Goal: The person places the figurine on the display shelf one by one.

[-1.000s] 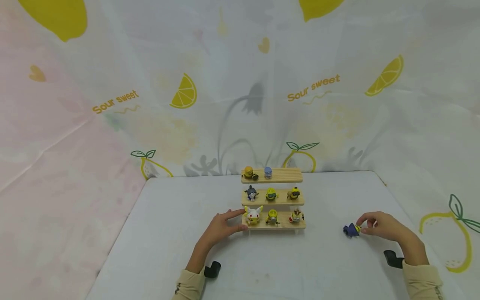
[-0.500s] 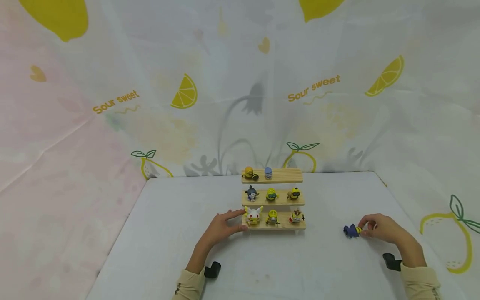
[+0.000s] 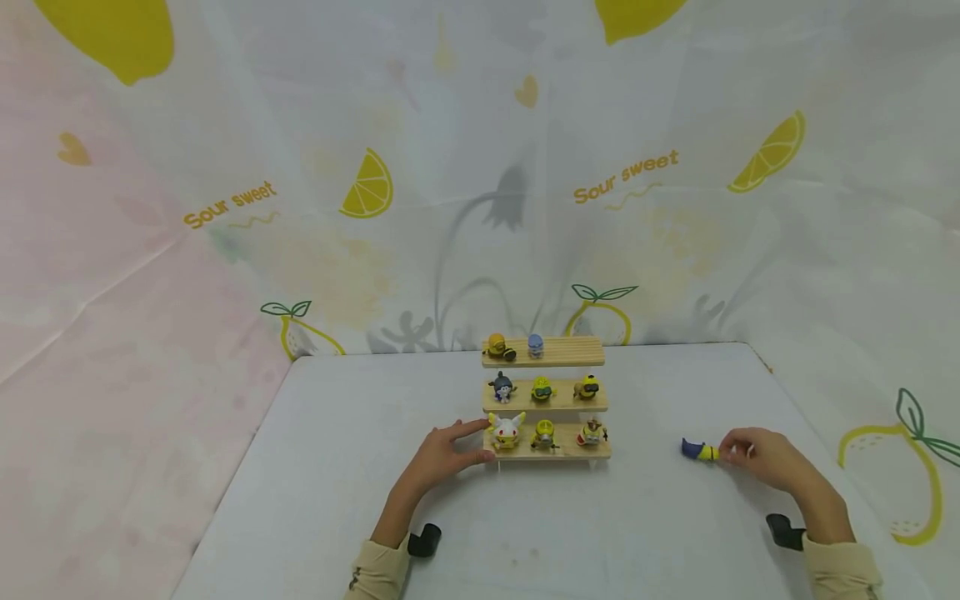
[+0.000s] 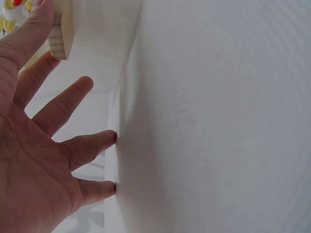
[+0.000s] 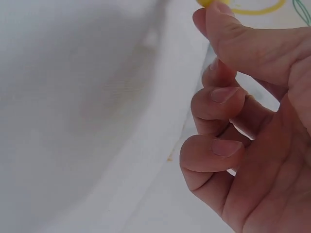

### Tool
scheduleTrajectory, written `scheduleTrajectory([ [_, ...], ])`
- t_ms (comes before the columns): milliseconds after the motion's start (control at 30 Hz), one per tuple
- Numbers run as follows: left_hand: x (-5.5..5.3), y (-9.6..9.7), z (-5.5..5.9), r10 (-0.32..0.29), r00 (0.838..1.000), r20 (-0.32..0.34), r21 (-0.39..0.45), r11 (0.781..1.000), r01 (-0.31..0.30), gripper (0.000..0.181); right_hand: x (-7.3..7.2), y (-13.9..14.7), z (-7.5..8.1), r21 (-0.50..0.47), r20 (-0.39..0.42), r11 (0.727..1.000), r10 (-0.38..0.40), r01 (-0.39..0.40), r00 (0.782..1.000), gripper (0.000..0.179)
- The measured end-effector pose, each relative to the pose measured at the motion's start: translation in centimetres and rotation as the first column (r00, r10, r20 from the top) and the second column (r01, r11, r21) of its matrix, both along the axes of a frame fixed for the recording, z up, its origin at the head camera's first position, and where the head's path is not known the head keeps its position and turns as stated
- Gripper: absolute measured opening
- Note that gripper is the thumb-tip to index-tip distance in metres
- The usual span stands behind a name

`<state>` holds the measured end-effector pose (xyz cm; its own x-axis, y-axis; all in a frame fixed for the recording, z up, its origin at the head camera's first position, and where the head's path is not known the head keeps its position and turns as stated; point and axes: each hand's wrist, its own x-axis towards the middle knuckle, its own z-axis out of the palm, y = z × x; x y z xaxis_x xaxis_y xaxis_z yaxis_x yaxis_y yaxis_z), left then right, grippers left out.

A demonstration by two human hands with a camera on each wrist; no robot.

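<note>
A small three-tier wooden display shelf point(image 3: 566, 446) stands mid-table with toy figurines on it. My left hand point(image 3: 442, 457) grips the left end of its bottom tier between thumb and index finger, beside a white, long-eared figurine point(image 3: 506, 432). In the left wrist view the wooden board end point(image 4: 60, 41) sits between them, while the other fingers spread and two tips meet the tabletop. Off to the right, my right hand point(image 3: 765, 458) pinches a yellow and dark-blue figurine point(image 3: 697, 451) by its yellow end, blue part pointing left. Only its yellow edge point(image 5: 205, 2) shows in the right wrist view.
Two figurines, one orange-yellow point(image 3: 497, 346) and one pale blue point(image 3: 535, 346), occupy the top tier's left half; its right half is bare wood. Three stand on the middle tier point(image 3: 521, 398). Behind the white table point(image 3: 360, 400) hangs a lemon-print cloth point(image 3: 465, 167).
The figurine in my right fingers has turned, its blue part now narrower and more yellow showing. My right hand shifted only slightly; the left hand and shelf stayed put.
</note>
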<state>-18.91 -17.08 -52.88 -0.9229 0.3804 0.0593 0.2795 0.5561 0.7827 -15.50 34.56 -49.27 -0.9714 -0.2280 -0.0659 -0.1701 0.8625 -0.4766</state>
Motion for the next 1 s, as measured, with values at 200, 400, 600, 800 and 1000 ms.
scheduleTrajectory([
  [200,0.1,0.0,0.1,0.003,1.000,0.006,0.003,1.000,-0.003,0.058,0.1,-1.0,0.8,0.007,-0.079,0.999,-0.035,0.035,0.996,0.004],
  [400,0.1,0.0,0.0,-0.002,1.000,0.004,0.005,1.000,0.002,0.058,0.0,-1.8,1.6,0.027,-0.140,0.999,-0.041,0.045,0.989,0.005],
  [600,0.1,0.0,0.0,-0.003,1.000,0.002,0.004,1.000,0.003,0.058,-0.1,-2.3,2.5,0.046,-0.183,0.998,-0.038,0.047,0.982,0.006],
  [800,0.1,0.0,0.0,-0.002,1.000,-0.001,0.002,1.000,0.002,0.057,-0.3,-3.3,4.4,0.063,-0.262,0.997,-0.030,0.048,0.965,0.005],
  [1000,0.0,0.0,-0.1,0.004,1.000,0.001,-0.003,1.000,-0.004,0.058,-1.0,-4.4,7.0,0.076,-0.341,0.996,-0.010,0.038,0.940,0.006],
])
